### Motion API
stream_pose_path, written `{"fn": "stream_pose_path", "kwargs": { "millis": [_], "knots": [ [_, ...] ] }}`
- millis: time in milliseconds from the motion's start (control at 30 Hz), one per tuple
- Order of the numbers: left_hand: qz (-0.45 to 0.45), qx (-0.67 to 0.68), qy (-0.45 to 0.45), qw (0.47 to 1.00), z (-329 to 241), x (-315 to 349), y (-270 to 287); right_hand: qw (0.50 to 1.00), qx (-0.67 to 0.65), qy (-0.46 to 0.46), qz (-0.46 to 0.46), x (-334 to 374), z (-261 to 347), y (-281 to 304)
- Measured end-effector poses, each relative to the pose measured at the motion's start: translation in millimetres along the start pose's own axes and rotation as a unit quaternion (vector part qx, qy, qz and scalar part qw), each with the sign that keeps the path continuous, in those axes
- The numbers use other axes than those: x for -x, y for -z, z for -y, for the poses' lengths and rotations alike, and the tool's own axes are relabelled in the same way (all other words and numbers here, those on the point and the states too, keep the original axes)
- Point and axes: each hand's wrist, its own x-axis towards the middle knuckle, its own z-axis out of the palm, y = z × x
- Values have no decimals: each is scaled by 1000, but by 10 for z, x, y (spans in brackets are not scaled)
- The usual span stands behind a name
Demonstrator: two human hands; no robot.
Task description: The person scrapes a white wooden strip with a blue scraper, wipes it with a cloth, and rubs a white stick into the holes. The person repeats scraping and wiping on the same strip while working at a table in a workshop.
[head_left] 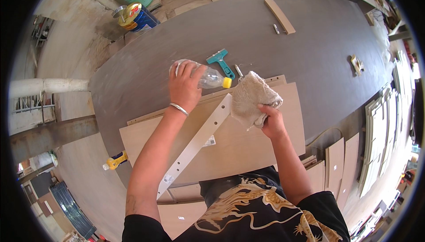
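Note:
My left hand (185, 82) is wrapped round a clear plastic bottle (210, 79) with a yellow cap, tilted on its side above the grey table (146, 78). In my right hand (272, 120) is a crumpled, frayed beige cloth (252, 95), pinched at its lower right corner. Below both hands lies a wide light-wood panel (248, 142). A narrow white strip with holes (199, 140) crosses that panel at a slant, its upper end close to the cloth. How much liquid is in the bottle I cannot tell.
Beyond the bottle lie a teal scraper (221, 61) and a small white tube-like piece (238, 70). A wooden strip (280, 16) rests at the far side. Left of the panel is a yellow bottle (116, 160). Boards (335, 164) lean at the right; a blue-and-yellow can (138, 17) stands far left.

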Motion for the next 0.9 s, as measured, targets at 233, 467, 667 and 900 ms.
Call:
{"fn": "stream_pose_path", "kwargs": {
  "millis": [233, 467, 667, 900],
  "knots": [
    [-22, -27, -31, 999, -221, -11, 76, 998, -34, -33, 47, 2, 7, -110],
    [-43, 0, 8, 999, -89, 211, -45, 995, -40, -56, 67, 46, 63, -252],
    [-75, 57, 92, 991, 118, 443, -196, 989, -86, -91, 79, 27, 31, -318],
    [-66, 130, 252, 957, 654, 737, -564, 998, -46, -22, 27, 110, 195, -175]
  ]
}}
